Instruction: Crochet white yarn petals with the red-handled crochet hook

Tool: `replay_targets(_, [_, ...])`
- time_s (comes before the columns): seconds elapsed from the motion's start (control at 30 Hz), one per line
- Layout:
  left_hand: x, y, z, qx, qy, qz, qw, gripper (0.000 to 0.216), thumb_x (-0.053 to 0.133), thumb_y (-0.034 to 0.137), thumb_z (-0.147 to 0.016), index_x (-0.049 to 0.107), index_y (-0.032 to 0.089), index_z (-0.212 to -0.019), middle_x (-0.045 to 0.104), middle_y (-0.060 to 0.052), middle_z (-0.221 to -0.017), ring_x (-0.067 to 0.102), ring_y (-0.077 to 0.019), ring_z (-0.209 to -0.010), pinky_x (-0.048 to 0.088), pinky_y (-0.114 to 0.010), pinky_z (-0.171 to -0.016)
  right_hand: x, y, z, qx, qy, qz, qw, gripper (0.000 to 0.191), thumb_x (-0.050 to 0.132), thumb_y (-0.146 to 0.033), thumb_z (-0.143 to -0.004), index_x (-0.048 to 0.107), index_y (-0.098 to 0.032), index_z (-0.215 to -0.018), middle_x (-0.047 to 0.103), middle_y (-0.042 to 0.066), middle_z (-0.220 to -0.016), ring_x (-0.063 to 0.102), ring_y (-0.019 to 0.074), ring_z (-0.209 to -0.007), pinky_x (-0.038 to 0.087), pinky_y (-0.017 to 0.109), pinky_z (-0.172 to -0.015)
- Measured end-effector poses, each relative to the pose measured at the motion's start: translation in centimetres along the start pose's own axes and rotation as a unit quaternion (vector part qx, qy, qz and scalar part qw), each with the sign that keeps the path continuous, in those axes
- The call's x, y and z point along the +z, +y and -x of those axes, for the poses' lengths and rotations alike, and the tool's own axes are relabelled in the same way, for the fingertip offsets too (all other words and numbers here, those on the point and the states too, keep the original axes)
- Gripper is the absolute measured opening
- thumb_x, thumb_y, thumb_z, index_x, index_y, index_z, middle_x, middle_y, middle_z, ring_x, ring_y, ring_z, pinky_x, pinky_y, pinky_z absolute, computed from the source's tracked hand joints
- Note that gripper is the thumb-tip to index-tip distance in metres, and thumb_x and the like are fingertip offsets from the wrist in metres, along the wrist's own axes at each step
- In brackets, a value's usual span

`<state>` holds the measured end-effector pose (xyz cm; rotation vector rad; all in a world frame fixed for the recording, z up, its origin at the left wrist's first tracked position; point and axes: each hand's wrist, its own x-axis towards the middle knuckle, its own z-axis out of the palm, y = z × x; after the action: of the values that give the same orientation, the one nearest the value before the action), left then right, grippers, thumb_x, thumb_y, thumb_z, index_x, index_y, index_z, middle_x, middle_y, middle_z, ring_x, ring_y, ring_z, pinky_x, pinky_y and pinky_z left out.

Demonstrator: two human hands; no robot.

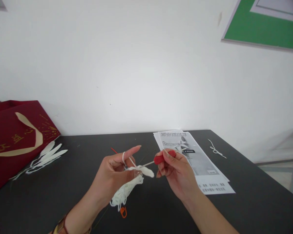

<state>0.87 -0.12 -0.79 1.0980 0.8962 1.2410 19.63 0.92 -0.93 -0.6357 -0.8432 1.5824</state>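
Observation:
My left hand [112, 174] pinches a small white crochet piece [147, 171] between thumb and fingers. A strand of white yarn loops round its raised index finger. In my right hand [177, 170] is a crochet hook [161, 158] with a red grip, its metal shaft pointing left into the crochet piece. The hook's tip is hidden in the stitches. A loose bundle of white yarn [125, 194] hangs below my left hand. Just under that lies an orange stitch marker [123, 212]. A thin red-tipped stick [114, 150] shows behind my left hand.
Printed sheets [210, 177] lie on the black table [83, 149] behind my right hand. A short white yarn piece [216, 149] is at the right. Several finished-looking white crochet strips [51, 154] rest beside a dark red gift bag [12, 130] on the left. A white wall [127, 65] stands behind.

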Motion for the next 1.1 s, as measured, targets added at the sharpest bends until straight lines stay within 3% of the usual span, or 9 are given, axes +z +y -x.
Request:
replay_targets(0.13, [0.4, -0.9, 0.0, 0.019, 0.047, 0.012, 0.999, 0.05, 0.083, 0.017, -0.063, 0.072, 0.027, -0.111, 0.059, 0.005, -0.066, 0.053, -0.0088, -0.061, 0.044, -0.022, -0.06, 0.5, 0.8, -0.2, 0.036, 0.02, -0.031, 0.999, 0.023, 0.077, -0.032, -0.073, 0.073, -0.011, -0.078, 0.066, 0.0, -0.055, 0.056, 0.0068, -0.042, 0.055, 0.017, -0.044])
replay_targets(0.3, [0.5, -0.5, -0.1, 0.007, 0.042, -0.016, 0.999, 0.048, 0.079, 0.023, -0.069, 0.069, 0.027, -0.116, 0.061, 0.003, -0.068, 0.054, -0.0107, -0.061, 0.044, -0.024, -0.061, 0.6, 0.9, -0.1, 0.019, 0.03, -0.021, 0.999, 0.024, 0.077, -0.033, -0.074, 0.072, -0.011, -0.078, 0.067, 0.001, -0.057, 0.06, 0.0075, -0.044, 0.055, 0.017, -0.047])
replay_targets(0.47, [-0.1, 0.7, -0.1, 0.116, -0.068, -0.203, 0.97, 0.042, 0.069, 0.018, -0.077, 0.069, 0.029, -0.117, 0.063, -0.003, -0.087, 0.059, -0.0181, -0.084, 0.046, -0.028, -0.074, 0.5, 0.8, 0.0, -0.011, 0.037, 0.02, 0.999, 0.023, 0.077, -0.034, -0.073, 0.071, -0.012, -0.076, 0.068, 0.001, -0.058, 0.059, 0.0079, -0.043, 0.054, 0.018, -0.046])
replay_targets(0.63, [0.0, 0.8, -0.2, 0.156, -0.023, -0.285, 0.945, 0.03, 0.065, 0.018, -0.078, 0.075, 0.025, -0.105, 0.061, -0.002, -0.072, 0.057, -0.0167, -0.068, 0.045, -0.027, -0.065, 0.6, 1.0, 0.0, -0.025, 0.044, 0.059, 0.997, 0.024, 0.076, -0.035, -0.073, 0.071, -0.012, -0.073, 0.067, 0.001, -0.058, 0.057, 0.0086, -0.047, 0.054, 0.018, -0.044])
replay_targets(0.73, [0.4, 0.2, -0.4, 0.129, 0.001, -0.245, 0.961, 0.036, 0.07, 0.015, -0.073, 0.075, 0.025, -0.107, 0.061, 0.0, -0.067, 0.056, -0.016, -0.063, 0.045, -0.027, -0.064, 0.5, 1.1, 0.0, -0.015, 0.041, 0.054, 0.998, 0.024, 0.078, -0.035, -0.072, 0.071, -0.012, -0.073, 0.067, 0.001, -0.058, 0.058, 0.0092, -0.048, 0.055, 0.018, -0.044])
replay_targets(0.87, [0.9, -0.9, -0.6, 0.082, 0.05, -0.096, 0.991, 0.044, 0.078, 0.015, -0.066, 0.073, 0.023, -0.109, 0.06, 0.002, -0.064, 0.053, -0.0133, -0.061, 0.045, -0.026, -0.061, 0.2, 1.3, -0.4, 0.037, 0.028, 0.003, 0.999, 0.023, 0.079, -0.033, -0.071, 0.072, -0.011, -0.075, 0.066, 0.0, -0.055, 0.056, 0.0078, -0.043, 0.055, 0.018, -0.044])
replay_targets(1.0, [1.4, -1.9, -0.6, 0.077, 0.097, 0.031, 0.992, 0.051, 0.082, 0.016, -0.062, 0.072, 0.027, -0.111, 0.058, 0.005, -0.065, 0.05, -0.0086, -0.06, 0.043, -0.02, -0.057, -0.3, 1.6, -0.8, 0.075, 0.02, -0.058, 0.995, 0.022, 0.079, -0.029, -0.071, 0.073, -0.01, -0.079, 0.066, 0.0, -0.056, 0.056, 0.0069, -0.043, 0.055, 0.017, -0.045])
replay_targets(1.1, [1.7, -2.5, -0.4, 0.091, 0.121, 0.041, 0.988, 0.046, 0.083, 0.016, -0.062, 0.074, 0.029, -0.105, 0.061, 0.004, -0.071, 0.051, -0.0078, -0.065, 0.044, -0.018, -0.058, -0.5, 2.0, -0.9, 0.1, 0.025, -0.095, 0.99, 0.021, 0.08, -0.027, -0.07, 0.073, -0.009, -0.08, 0.066, 0.0, -0.056, 0.057, 0.0067, -0.044, 0.055, 0.016, -0.045])
